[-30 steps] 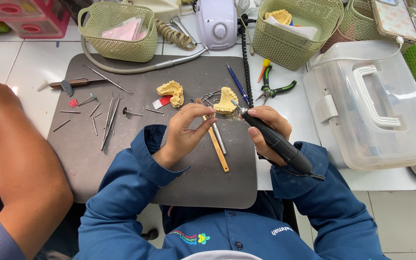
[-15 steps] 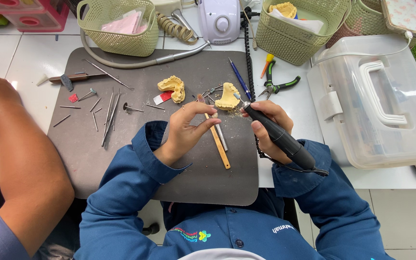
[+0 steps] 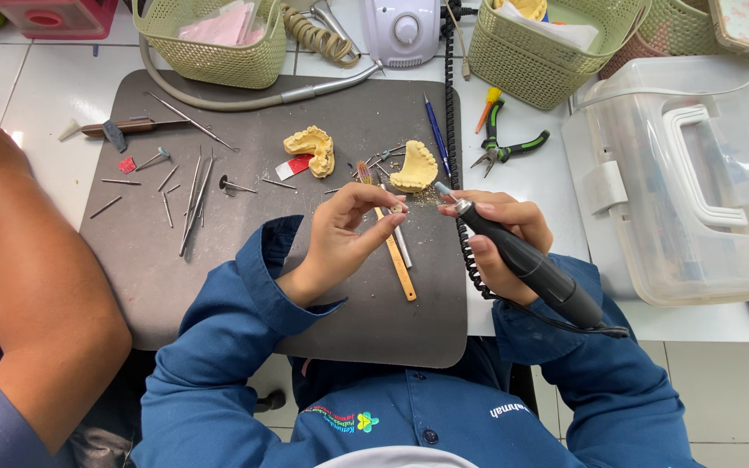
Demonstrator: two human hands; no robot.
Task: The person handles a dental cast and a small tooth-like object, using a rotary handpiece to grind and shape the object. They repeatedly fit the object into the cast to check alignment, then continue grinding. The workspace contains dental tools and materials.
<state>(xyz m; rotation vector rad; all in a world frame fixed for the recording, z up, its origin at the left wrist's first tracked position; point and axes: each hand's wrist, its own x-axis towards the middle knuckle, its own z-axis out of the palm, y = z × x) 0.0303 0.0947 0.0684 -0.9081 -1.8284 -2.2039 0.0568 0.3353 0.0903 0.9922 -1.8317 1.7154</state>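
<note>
My right hand [image 3: 503,236] grips a black motor handpiece [image 3: 535,269], its grey tip pointing up-left toward my left hand. My left hand [image 3: 350,232] hovers over the grey mat [image 3: 218,277], thumb and forefinger pinched on a tiny bit I can barely make out, a few centimetres from the handpiece tip. Just beyond the fingers lies a yellow dental cast [image 3: 415,166] amid dust and shavings. A second yellow cast [image 3: 311,147] sits further left. A wooden-handled tool [image 3: 398,258] and a metal instrument lie under my left hand.
Another person's bare forearm [image 3: 32,295] rests along the left side. Several thin metal instruments [image 3: 191,192] lie on the mat's left. Green baskets [image 3: 214,39], a white motor unit [image 3: 400,30], pliers [image 3: 500,143] and a clear plastic box [image 3: 695,173] stand around.
My left hand has drawn slightly back from the handpiece tip, fingers still pinched. The right hand with the handpiece has stayed nearly in place.
</note>
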